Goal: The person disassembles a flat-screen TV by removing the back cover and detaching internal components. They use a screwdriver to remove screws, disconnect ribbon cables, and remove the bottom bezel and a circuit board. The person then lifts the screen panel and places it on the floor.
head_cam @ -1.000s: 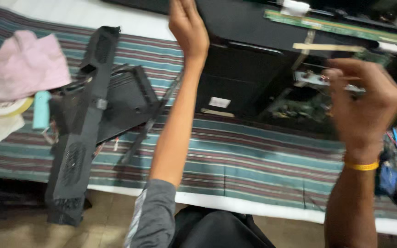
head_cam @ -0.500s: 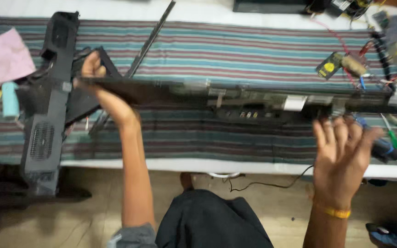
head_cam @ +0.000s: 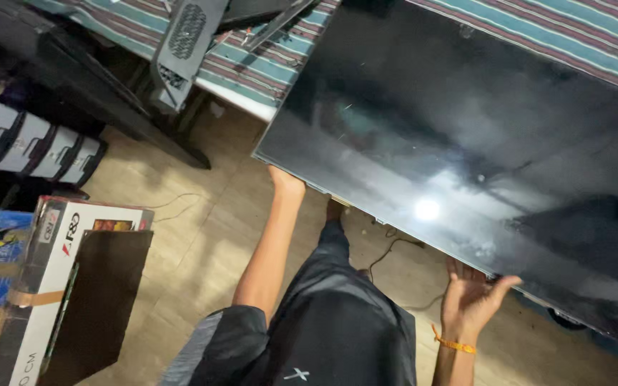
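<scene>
Both hands under panel's near long edge: left hand [head_cam: 285, 182] at corner, right hand [head_cam: 473, 293] palm-up, fingers spread beneath flat screen panel [head_cam: 466, 143]

Glossy black screen [head_cam: 481, 143]; white carton [head_cam: 51, 286] lower left

Dim room — lamp glare on glossy screen [head_cam: 466, 136].
</scene>
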